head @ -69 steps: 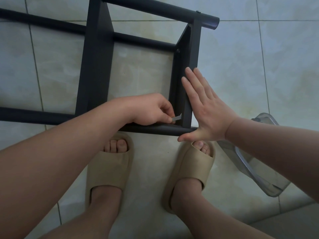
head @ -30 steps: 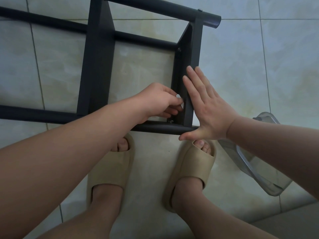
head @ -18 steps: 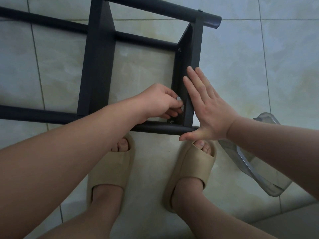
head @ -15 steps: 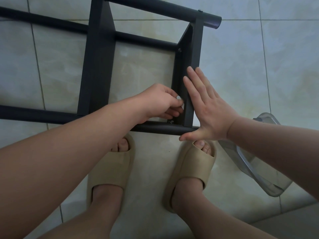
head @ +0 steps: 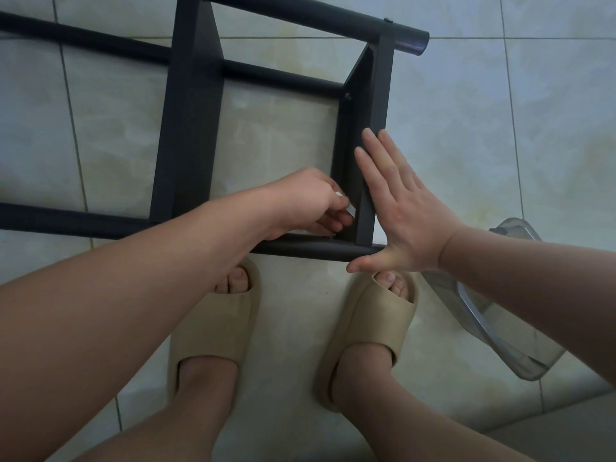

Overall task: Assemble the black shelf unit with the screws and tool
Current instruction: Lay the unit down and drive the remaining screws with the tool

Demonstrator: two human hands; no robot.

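- Two grips are seen: tool [head: 350,209] pinched by left hand [head: 308,203], shelf [head: 188,128] pressed by flat right hand [head: 400,211].
- Tightening at the near right corner is judged underway; a steady turn is needed.

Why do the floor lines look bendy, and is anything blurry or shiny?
Head view: the wide lens bows the grout lines near the edges; light is dim and soft, no hard shadows; the black shelf frame, the left hand pinching a silver tool, and the flat right hand look sharp; the clear container glints faintly.
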